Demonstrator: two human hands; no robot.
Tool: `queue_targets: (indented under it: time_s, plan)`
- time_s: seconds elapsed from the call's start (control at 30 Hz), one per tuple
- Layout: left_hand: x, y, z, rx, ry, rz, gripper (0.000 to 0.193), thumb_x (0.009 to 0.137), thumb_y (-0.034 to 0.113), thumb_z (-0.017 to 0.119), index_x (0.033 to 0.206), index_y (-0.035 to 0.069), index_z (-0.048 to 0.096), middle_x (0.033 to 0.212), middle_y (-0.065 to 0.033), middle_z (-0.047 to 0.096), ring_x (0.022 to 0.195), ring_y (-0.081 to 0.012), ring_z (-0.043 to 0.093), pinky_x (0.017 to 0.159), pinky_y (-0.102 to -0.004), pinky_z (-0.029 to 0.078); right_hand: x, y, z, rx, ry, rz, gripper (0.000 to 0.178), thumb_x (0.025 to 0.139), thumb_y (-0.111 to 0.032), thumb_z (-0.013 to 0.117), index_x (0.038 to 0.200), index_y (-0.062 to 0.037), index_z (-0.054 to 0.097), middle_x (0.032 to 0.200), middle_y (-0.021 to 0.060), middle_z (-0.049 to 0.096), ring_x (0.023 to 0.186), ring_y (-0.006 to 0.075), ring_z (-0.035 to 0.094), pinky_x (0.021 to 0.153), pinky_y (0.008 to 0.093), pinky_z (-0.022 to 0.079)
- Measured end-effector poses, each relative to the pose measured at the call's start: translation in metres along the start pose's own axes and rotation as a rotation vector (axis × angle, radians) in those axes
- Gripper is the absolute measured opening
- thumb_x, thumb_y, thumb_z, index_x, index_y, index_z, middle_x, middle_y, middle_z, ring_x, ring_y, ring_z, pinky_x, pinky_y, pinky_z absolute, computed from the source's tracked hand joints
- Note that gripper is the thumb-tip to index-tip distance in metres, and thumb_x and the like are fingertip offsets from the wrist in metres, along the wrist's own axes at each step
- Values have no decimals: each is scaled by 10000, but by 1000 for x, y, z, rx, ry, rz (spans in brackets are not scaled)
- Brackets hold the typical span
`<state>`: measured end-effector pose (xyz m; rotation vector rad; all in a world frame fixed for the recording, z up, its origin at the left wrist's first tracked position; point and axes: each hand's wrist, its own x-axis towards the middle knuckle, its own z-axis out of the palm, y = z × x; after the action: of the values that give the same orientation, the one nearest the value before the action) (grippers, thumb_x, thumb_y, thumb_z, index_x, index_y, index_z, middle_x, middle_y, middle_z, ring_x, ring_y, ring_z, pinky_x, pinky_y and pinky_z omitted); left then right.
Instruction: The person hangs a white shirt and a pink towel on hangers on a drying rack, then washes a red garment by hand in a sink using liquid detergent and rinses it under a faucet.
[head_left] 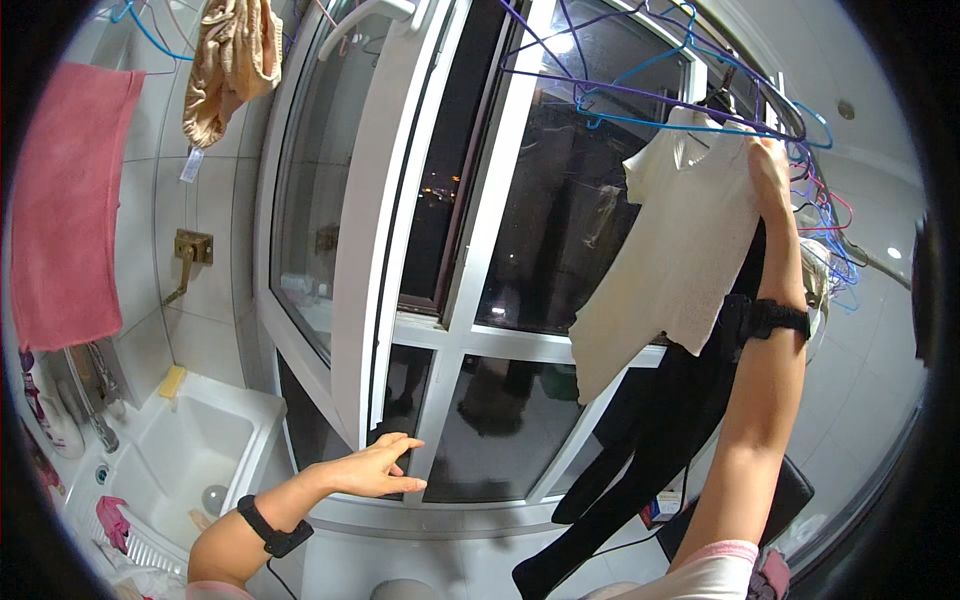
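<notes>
My right hand [768, 172] is raised at the upper right, its fingers closed at the shoulder of a white short-sleeved shirt [672, 230]. The shirt hangs at a tilt below blue and purple wire hangers [680, 95]; the fingertips are partly hidden behind the cloth and hangers. Long black leggings [625, 450] hang behind the shirt and my right forearm. Lower down, my left hand [380, 468] is held out in front of the window with its fingers apart and nothing in them.
An open white-framed window sash [365, 230] juts inward near my left hand. At the left are a white sink [200, 420], a yellow soap bar [172, 381], a hanging pink towel [75, 200] and a beige garment [232, 65]. More hangers [830, 225] crowd the rail at right.
</notes>
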<state>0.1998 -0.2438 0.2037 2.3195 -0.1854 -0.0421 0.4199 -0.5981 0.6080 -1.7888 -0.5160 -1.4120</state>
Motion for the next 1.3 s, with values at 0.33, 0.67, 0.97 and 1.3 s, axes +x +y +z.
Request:
queue_targets:
  time_s: [0.33, 0.67, 0.97, 1.3]
  plan:
    - [-8, -4, 15, -8, -87, 49, 735, 762, 454, 533, 1250, -8, 235, 1260, -231, 214, 933, -232, 537, 848, -300, 396, -46, -27, -30, 199, 382, -140, 271, 750, -187, 497, 926, 17, 528, 752, 114, 562, 721, 182, 531, 675, 280, 405]
    - [-18, -18, 12, -90, -148, -46, 745, 769, 458, 523, 1270, 5, 209, 1225, -244, 251, 962, -244, 528, 816, -291, 414, -13, -76, -90, 319, 120, -222, 429, 739, -446, 528, 937, -71, 590, 855, 92, 588, 812, 154, 544, 720, 316, 436]
    - [-24, -31, 19, -84, -114, 1, 745, 759, 453, 539, 1256, -14, 237, 1241, -237, 259, 956, -241, 530, 819, -293, 412, -22, -124, -51, -133, -162, -344, 197, 774, -155, 486, 873, -23, 592, 681, 101, 565, 575, 150, 539, 464, 276, 439]
    - [-50, -43, 19, -145, -70, -65, 750, 761, 486, 519, 1267, 9, 239, 1236, -225, 267, 951, -238, 522, 826, -294, 406, -22, -123, -23, -127, -420, -47, 247, 773, -212, 557, 646, -1, 548, 447, 17, 428, 339, 92, 392, 293, 248, 245]
